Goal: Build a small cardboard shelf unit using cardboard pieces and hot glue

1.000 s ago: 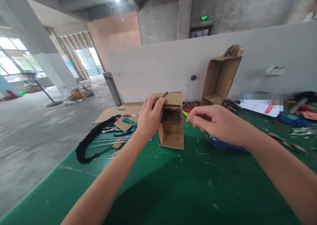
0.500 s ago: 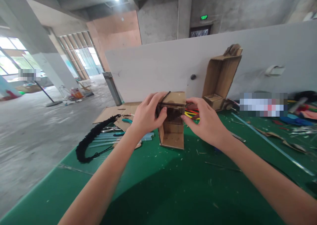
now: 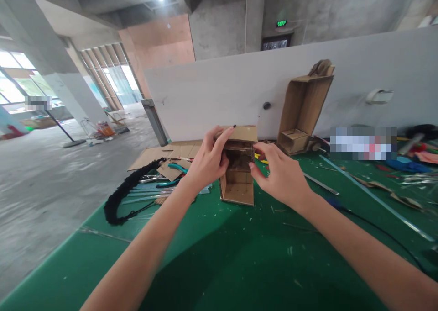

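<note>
A small open-fronted cardboard box (image 3: 237, 193) stands upright on the green tabletop (image 3: 219, 256), with a shelf inside its upper half. My left hand (image 3: 208, 161) grips its upper left side, the thumb at the front edge and the fingers over the top. On the opposite side, my right hand (image 3: 280, 171) pinches the right wall near the shelf, thumb in front and fingers bent behind. A small dark tip shows at my left index finger on the top panel; what it is, I cannot make out.
Left of the box lie a fuzzy black strip (image 3: 118, 199), teal-handled pliers (image 3: 178, 168), pale blue strips and flat cardboard (image 3: 147, 158). A taller cardboard box (image 3: 303, 105) stands against the white partition (image 3: 212, 92). A metal ruler-like strip (image 3: 321, 184) and a dark cable (image 3: 379, 231) lie at right.
My left index finger has moved onto the top panel, over the dark strip seen there before. My right hand has shifted slightly down, its fingers closer to the box's right wall.
</note>
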Motion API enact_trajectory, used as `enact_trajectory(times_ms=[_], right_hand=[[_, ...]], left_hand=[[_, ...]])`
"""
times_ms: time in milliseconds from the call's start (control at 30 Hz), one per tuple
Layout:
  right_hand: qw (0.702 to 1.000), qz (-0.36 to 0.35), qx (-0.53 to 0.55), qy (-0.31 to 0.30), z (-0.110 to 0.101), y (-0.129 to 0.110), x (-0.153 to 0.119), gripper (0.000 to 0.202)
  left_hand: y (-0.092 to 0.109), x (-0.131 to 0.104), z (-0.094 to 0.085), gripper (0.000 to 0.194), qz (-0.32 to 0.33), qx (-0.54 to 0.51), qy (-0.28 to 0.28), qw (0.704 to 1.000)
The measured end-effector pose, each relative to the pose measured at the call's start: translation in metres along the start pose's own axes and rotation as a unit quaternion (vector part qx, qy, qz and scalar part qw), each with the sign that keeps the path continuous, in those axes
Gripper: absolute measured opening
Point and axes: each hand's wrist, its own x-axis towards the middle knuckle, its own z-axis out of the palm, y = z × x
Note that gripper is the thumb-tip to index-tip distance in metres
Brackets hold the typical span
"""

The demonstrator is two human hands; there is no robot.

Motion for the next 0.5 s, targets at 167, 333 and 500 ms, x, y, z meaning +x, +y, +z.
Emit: enact_trajectory(times_ms=[167,333,500], right_hand=[[1.0,0.011,-0.002,-0.011,0.003,-0.001,-0.004,0.033],[0.989,0.08,0.124,-0.011,0.003,0.0,-0.001,0.031],[0.901,0.234,0.366,-0.002,0.005,0.008,0.016,0.031]], left_hand=[[-0.001,-0.003,0.004,0.083,0.005,0.004,-0.005,1.0],[-0.002,-0.001,0.003,0.077,0.014,0.011,-0.015,1.0],[0.004,0.005,-0.006,0.065,0.003,-0.003,-0.021,1.0]])
